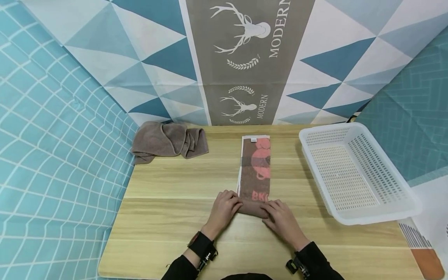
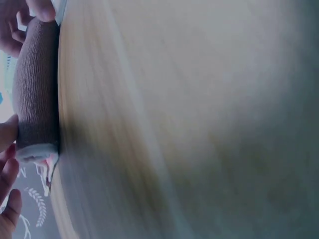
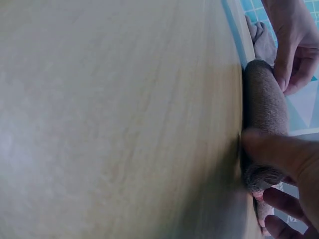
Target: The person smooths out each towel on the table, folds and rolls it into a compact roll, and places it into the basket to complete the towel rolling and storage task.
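Observation:
A brown towel [image 1: 258, 163] with pink bear print and pink lettering lies lengthwise on the table, its near end wound into a thick roll [image 1: 252, 209]. My left hand [image 1: 224, 208] grips the roll's left end, thumb on the near side and fingers over the top. At the opposite end, my right hand [image 1: 281, 221] holds the roll the same way. The right wrist view shows the right thumb [image 3: 274, 149] pressed along the roll's near side. In the left wrist view the roll's end [image 2: 37, 149] shows between the left fingers and the tabletop.
A crumpled grey-brown towel [image 1: 164, 140] lies at the table's back left corner. On the right stands a white perforated plastic basket [image 1: 376, 219]. Behind the wooden table [image 1: 168, 229] hangs a patterned cloth [image 1: 241, 70], with a blue checked sheet [image 1: 52, 155] along the left side.

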A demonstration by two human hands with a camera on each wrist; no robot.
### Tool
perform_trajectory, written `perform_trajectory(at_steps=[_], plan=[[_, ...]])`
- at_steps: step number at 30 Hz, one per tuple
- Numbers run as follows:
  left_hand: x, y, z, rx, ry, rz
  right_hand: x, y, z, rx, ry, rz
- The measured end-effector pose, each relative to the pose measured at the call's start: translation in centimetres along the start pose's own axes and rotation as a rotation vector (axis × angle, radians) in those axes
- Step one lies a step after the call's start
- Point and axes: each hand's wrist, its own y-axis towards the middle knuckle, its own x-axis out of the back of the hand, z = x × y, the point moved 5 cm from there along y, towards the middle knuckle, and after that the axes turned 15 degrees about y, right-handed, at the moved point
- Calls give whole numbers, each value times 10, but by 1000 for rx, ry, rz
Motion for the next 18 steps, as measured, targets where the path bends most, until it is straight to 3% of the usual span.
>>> perform_trajectory(at_steps=[5, 13, 18], plan=[[0, 1, 0, -36, 14, 24, -2, 0, -4, -42, 38, 13], [-8, -6, 6, -97, -2, 178, -1, -2, -8, -94, 76, -6], [-9, -8, 8, -118, 24, 183, -1, -2, -10, -97, 123, -6]])
